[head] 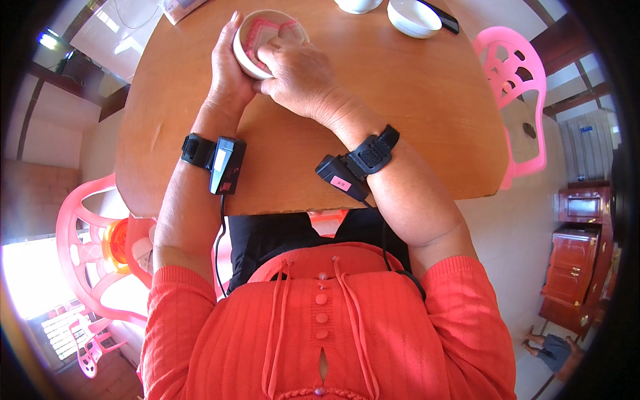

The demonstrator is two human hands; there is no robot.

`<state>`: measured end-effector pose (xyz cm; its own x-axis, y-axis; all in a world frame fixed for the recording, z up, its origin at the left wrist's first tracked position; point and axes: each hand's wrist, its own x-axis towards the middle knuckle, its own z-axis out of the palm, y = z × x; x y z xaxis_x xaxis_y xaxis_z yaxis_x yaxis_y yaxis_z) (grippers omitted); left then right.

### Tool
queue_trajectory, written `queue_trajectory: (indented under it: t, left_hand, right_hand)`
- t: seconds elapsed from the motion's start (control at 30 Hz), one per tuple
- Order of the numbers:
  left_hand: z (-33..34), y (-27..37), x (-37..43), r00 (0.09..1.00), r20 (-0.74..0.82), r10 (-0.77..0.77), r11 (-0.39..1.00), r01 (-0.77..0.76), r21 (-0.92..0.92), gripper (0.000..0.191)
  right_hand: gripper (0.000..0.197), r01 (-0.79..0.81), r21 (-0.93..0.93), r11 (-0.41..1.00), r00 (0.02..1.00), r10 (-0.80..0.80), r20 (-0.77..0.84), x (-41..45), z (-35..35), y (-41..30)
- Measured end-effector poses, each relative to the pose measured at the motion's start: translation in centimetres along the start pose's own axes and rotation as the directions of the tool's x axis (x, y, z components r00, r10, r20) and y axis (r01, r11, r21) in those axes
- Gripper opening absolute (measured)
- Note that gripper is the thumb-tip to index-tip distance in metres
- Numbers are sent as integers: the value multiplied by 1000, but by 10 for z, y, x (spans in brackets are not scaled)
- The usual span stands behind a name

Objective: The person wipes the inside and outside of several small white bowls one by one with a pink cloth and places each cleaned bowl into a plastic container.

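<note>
A white bowl [243,56] is tilted above the far left part of the wooden table [300,165]. My left hand [227,65] holds it from the left side and underneath. Inside the bowl lies a pink and white cloth [266,31]. My right hand [300,70] presses the cloth against the inside of the bowl, its fingers bent over it and its thumb near the bowl's lower rim. Each wrist bears a black strapped device with a cable.
Two more white bowls [414,19] [358,4] stand at the table's far edge, beside a dark flat object [445,17]. A package [180,7] lies at the far left. Pink plastic chairs [537,95] [75,220] flank the table. Another person [552,350] shows at the lower right.
</note>
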<state>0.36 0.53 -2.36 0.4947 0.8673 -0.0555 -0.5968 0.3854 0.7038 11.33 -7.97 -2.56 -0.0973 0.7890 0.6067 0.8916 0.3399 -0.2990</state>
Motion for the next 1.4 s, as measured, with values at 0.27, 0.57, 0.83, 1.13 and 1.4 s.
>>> queue_trajectory:
  t: [0.27,0.57,0.83,1.13,1.4]
  left_hand:
    - [3,-1,0,1000,-6,14,1000,-14,6,55]
    - [-3,4,-2,1000,7,-23,1000,23,-19,59]
    - [-1,0,-9,997,32,-65,997,66,-39,65]
    - [1,1,-13,997,41,-66,994,69,-90,63]
    - [-21,-2,-10,994,98,-56,983,72,-168,60]
  right_hand:
    - [31,11,29,1000,1000,-11,-23,1,5,5]
    - [30,71,53,996,993,-65,-103,5,11,0]
    - [22,2,127,992,1000,-4,15,-2,-1,-8]
    - [25,69,143,987,992,-52,-118,0,5,-10]
    - [30,-39,418,907,998,19,53,0,-6,-15]
